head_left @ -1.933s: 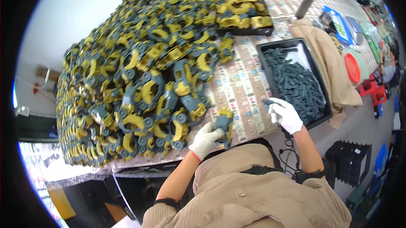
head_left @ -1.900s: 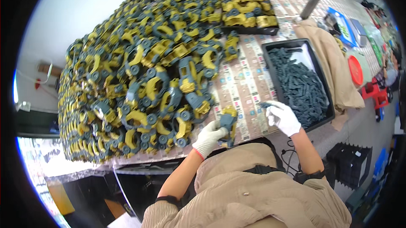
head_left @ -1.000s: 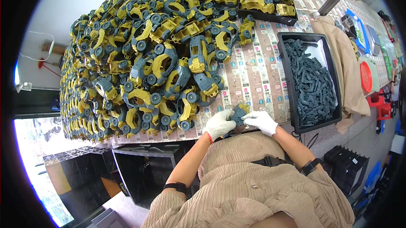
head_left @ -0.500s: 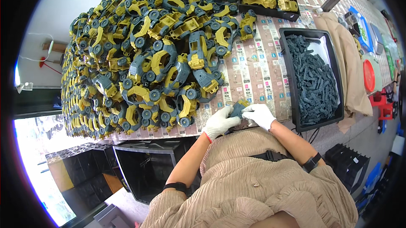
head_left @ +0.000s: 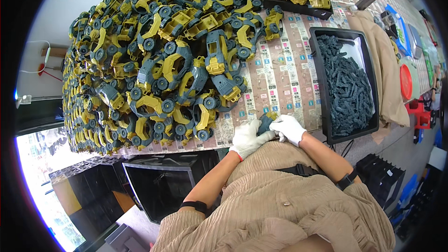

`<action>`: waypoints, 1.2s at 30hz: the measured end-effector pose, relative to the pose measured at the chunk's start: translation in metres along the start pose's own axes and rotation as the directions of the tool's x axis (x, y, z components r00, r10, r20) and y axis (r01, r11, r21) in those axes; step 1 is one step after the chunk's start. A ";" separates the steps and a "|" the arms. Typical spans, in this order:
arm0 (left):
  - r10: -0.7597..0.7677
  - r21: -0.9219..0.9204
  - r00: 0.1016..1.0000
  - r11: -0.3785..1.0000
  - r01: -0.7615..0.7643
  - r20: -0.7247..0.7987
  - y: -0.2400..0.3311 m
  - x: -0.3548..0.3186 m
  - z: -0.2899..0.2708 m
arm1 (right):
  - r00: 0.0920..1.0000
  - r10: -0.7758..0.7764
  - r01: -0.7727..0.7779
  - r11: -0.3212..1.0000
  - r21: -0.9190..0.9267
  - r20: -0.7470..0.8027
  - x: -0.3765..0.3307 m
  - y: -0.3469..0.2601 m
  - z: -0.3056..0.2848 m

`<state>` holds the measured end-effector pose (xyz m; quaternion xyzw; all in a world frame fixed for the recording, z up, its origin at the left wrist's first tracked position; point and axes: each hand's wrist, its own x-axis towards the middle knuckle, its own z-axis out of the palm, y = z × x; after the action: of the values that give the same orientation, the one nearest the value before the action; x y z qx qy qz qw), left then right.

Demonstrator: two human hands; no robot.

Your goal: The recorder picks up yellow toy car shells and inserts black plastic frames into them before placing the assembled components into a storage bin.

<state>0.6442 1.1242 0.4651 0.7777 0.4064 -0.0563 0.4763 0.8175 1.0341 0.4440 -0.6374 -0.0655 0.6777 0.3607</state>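
Both my hands wear white gloves and meet at the table's near edge, close to my body. Between them is a small toy truck (head_left: 266, 122) in grey-blue and yellow, partly hidden by my fingers. My left hand (head_left: 251, 136) is closed round its left side. On the other side my right hand (head_left: 288, 129) has its fingers pinched together against the toy; whether they also hold a small part cannot be made out. To the left rises a big heap of similar toy trucks (head_left: 172, 65), yellow and grey-blue.
Right of my hands stands a black tray (head_left: 322, 84) holding many small dark grey-blue plastic parts (head_left: 347, 88). A black box (head_left: 298, 7) of yellow toy trucks is at the back. Brown cloth (head_left: 380, 70) lies beyond the tray. Below the table is a black crate (head_left: 161, 186).
My left hand has turned and shifted slightly right, its fingers now reaching further under the toy truck. My right hand stays close by. The whole view has shifted a little.
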 end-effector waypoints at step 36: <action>0.145 -0.243 0.981 0.964 -0.111 0.129 -0.012 -0.095 -0.111 | 0.894 -0.182 0.181 0.983 0.042 0.410 -0.012 -0.022 -0.024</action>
<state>0.5396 1.1593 0.5622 0.7344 0.3229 -0.0336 0.5960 0.8479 1.0344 0.4621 -0.4709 -0.1983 0.7603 0.4011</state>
